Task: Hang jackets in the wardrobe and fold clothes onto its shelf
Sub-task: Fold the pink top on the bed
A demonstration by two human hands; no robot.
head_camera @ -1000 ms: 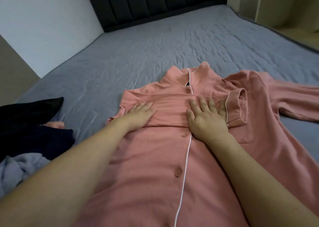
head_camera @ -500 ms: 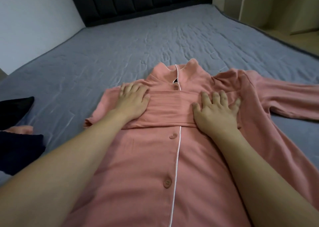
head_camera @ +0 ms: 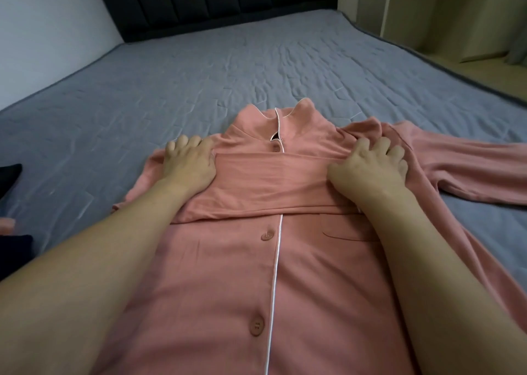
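Note:
A pink button-up shirt point(head_camera: 299, 275) with white piping lies face up on the grey bed point(head_camera: 199, 83). Its left sleeve is folded across the chest as a flat band point(head_camera: 273, 183). Its right sleeve point(head_camera: 467, 172) stretches out to the right on the sheet. My left hand point(head_camera: 189, 165) presses flat on the shirt's left shoulder at the fold. My right hand point(head_camera: 368, 169) sits on the right shoulder, over the end of the folded sleeve. Its fingers are curled into the bunched fabric.
Dark clothes point(head_camera: 11, 180) lie at the bed's left edge. A dark padded headboard point(head_camera: 216, 1) stands at the far end, with a white wall point(head_camera: 42, 32) to its left. Beige wardrobe panels point(head_camera: 427, 12) and wooden floor lie beyond the bed's right edge.
My left hand has slid left from the chest to the shoulder edge. My right hand has slid right to the other shoulder, and its flat fingers have curled into the fabric.

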